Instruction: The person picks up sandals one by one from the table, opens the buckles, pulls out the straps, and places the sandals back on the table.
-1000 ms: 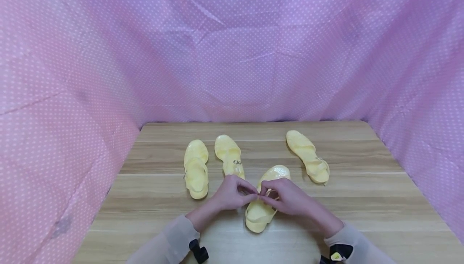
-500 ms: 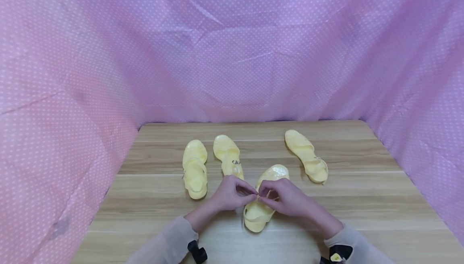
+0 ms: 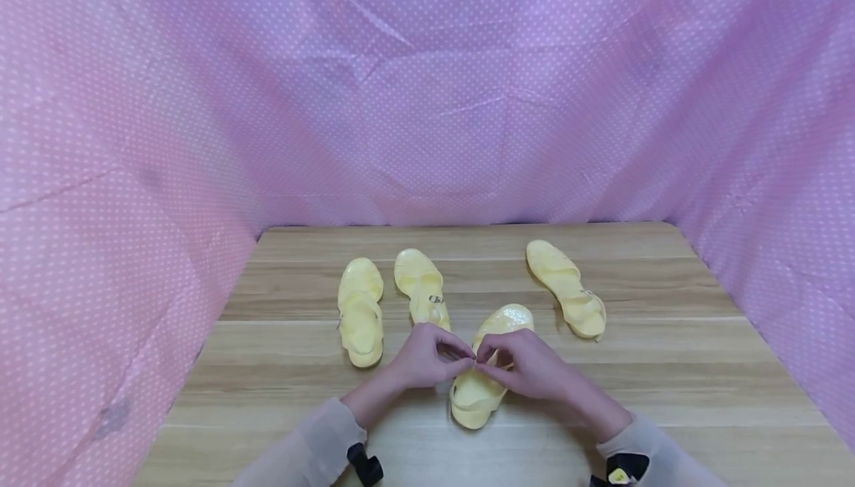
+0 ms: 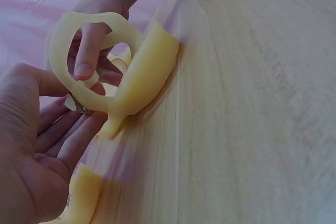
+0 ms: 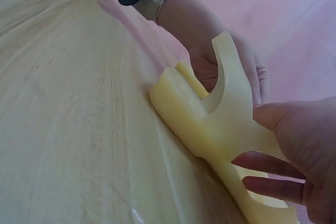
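A pale yellow sandal (image 3: 476, 398) lies on the table near me, toe pointing away and slightly right. My left hand (image 3: 427, 357) pinches its ankle strap at the small metal buckle (image 4: 79, 104), thumb on one side and fingers behind. From the other side my right hand (image 3: 531, 361) pinches the strap (image 5: 239, 93) close to my left fingertips. In the left wrist view, right-hand fingers (image 4: 90, 51) show through the strap's loop. The fingertips of both hands nearly meet above the sandal's middle. Whether the strap end sits inside the buckle is hidden.
Further yellow sandals stand on the wooden table (image 3: 668, 368): one at left (image 3: 361, 316), one behind my left hand (image 3: 418, 279) and partly covered by it, one at far right (image 3: 564, 286). Pink dotted cloth (image 3: 427, 101) hangs around the table's back and sides.
Both hands stay at the strap with barely any motion. The whole head view shifts a few pixels; the other sandals keep their places.
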Demonstrator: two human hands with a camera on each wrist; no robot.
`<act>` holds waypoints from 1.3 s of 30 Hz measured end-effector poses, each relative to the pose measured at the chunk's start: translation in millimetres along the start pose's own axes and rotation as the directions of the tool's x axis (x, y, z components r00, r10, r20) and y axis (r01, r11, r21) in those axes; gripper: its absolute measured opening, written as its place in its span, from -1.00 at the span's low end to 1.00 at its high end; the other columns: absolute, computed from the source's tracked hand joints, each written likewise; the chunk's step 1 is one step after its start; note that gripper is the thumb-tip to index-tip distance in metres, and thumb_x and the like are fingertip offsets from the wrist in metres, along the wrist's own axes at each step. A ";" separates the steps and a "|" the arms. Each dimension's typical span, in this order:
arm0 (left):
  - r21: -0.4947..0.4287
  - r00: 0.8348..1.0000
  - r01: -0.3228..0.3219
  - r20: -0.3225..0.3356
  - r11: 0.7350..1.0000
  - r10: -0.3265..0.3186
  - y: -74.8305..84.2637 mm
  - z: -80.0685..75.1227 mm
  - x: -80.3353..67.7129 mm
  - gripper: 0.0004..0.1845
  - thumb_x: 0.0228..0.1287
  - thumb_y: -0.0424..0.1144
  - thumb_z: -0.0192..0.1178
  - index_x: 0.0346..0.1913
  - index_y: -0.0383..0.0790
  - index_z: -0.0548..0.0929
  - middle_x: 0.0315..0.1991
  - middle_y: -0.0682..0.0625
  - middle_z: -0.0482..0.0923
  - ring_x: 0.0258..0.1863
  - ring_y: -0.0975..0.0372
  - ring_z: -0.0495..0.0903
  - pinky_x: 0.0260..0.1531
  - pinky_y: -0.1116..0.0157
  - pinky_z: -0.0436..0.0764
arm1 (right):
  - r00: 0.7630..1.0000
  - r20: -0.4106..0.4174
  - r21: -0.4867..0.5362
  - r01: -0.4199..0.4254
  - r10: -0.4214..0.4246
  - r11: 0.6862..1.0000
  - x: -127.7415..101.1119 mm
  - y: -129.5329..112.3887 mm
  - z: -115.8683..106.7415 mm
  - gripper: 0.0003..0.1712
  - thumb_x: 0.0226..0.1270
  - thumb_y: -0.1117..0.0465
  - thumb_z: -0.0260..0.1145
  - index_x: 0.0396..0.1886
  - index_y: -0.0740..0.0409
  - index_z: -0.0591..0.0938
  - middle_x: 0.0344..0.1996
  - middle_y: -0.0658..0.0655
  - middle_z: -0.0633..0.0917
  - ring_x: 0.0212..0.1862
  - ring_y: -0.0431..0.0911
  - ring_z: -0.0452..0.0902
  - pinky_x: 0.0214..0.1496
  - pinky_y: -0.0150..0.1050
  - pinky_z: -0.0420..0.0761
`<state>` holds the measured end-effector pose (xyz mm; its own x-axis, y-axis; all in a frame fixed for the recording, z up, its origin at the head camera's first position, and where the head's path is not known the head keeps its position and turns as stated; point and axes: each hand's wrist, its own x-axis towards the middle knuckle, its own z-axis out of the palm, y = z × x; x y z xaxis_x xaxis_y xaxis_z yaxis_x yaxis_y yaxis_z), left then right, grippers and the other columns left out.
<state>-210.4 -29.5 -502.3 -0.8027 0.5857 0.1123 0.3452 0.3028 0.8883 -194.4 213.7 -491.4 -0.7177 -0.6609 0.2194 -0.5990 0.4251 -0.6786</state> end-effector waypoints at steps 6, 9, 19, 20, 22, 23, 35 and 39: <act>-0.005 1.000 0.003 -0.011 1.000 -0.003 -2.6 0.8 -1.3 -0.90 0.28 -0.35 0.46 -0.19 -0.27 0.88 -0.24 -0.10 0.88 -0.30 0.43 0.78 -0.18 0.45 0.75 | 1.000 0.007 0.006 -0.007 0.006 1.000 -2.6 0.0 0.0 -0.84 0.38 0.30 0.49 -0.29 -0.07 0.71 -0.38 -0.12 0.79 -0.41 -0.44 0.61 -0.29 -0.42 0.74; -0.014 1.000 0.001 -0.013 1.000 -0.001 -2.7 1.2 -1.6 -0.90 0.29 -0.34 0.46 -0.18 -0.27 0.88 -0.24 -0.11 0.88 -0.29 0.42 0.79 -0.17 0.45 0.75 | 1.000 0.001 0.016 -0.001 0.001 1.000 -3.3 0.3 1.2 -0.83 0.38 0.30 0.49 -0.29 -0.07 0.70 -0.38 -0.12 0.79 -0.40 -0.44 0.63 -0.30 -0.41 0.74; -0.029 1.000 -0.001 -0.021 1.000 0.000 -2.9 3.6 -2.3 -0.91 0.29 -0.37 0.45 -0.19 -0.30 0.87 -0.25 -0.14 0.87 -0.30 0.37 0.80 -0.19 0.46 0.75 | 0.997 -0.072 -0.026 0.004 -0.006 1.000 -4.0 -0.9 7.6 -0.82 0.34 0.26 0.53 -0.37 -0.09 0.70 -0.42 -0.14 0.79 -0.40 -0.44 0.62 -0.35 -0.43 0.72; -0.033 1.000 0.001 -0.021 0.999 -0.002 -2.7 3.7 -2.6 -0.91 0.29 -0.38 0.44 -0.19 -0.30 0.87 -0.25 -0.15 0.87 -0.30 0.37 0.80 -0.19 0.46 0.75 | 0.998 -0.070 -0.024 0.007 -0.008 1.000 -4.5 -1.0 7.4 -0.81 0.34 0.27 0.53 -0.37 -0.09 0.69 -0.43 -0.14 0.78 -0.41 -0.44 0.61 -0.36 -0.42 0.71; -0.041 1.000 0.006 -0.021 0.999 -0.007 -2.3 3.9 -2.9 -0.90 0.29 -0.38 0.44 -0.18 -0.32 0.87 -0.24 -0.16 0.87 -0.30 0.37 0.80 -0.18 0.46 0.76 | 0.998 -0.067 -0.026 0.009 -0.010 1.000 -5.0 -1.2 7.4 -0.79 0.33 0.28 0.53 -0.38 -0.10 0.68 -0.44 -0.17 0.75 -0.41 -0.45 0.59 -0.37 -0.41 0.71; -0.051 1.000 0.010 -0.021 0.999 -0.011 -2.0 4.3 -3.0 -0.90 0.30 -0.38 0.43 -0.18 -0.33 0.87 -0.24 -0.18 0.87 -0.30 0.36 0.81 -0.18 0.45 0.76 | 0.998 -0.067 -0.032 0.016 -0.019 0.999 -5.2 -0.8 7.7 -0.78 0.33 0.29 0.53 -0.38 -0.10 0.67 -0.44 -0.17 0.75 -0.41 -0.45 0.58 -0.38 -0.41 0.70; -0.034 0.995 0.093 0.020 0.995 -0.093 11.3 5.3 -17.5 -0.54 0.23 -0.16 0.55 0.13 -0.32 0.77 0.01 -0.16 0.83 -0.05 0.25 0.81 -0.01 0.41 0.76 | 0.980 -0.186 -0.237 0.030 -0.075 0.971 -6.3 0.4 -5.8 -0.89 0.33 0.21 0.54 -0.19 -0.02 0.77 -0.18 -0.09 0.81 -0.09 -0.20 0.74 0.00 -0.15 0.79; 0.264 0.988 0.015 0.142 0.964 -0.054 22.1 9.2 -31.8 0.04 -0.04 0.12 0.69 0.50 -0.20 0.48 0.30 -0.05 0.64 0.21 0.29 0.64 0.27 0.36 0.64 | 0.925 -0.355 -0.378 -0.278 0.139 0.883 -7.1 -1.2 -15.5 -0.64 0.42 0.05 0.46 0.08 0.14 0.75 0.09 0.24 0.75 0.15 0.17 0.69 0.17 0.16 0.71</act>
<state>-172.8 -34.6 -490.3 -0.7433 0.6690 -0.0003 0.4491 0.4993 0.7409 -194.0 227.5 -481.3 -0.8726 -0.3327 0.3575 -0.4641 0.7928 -0.3950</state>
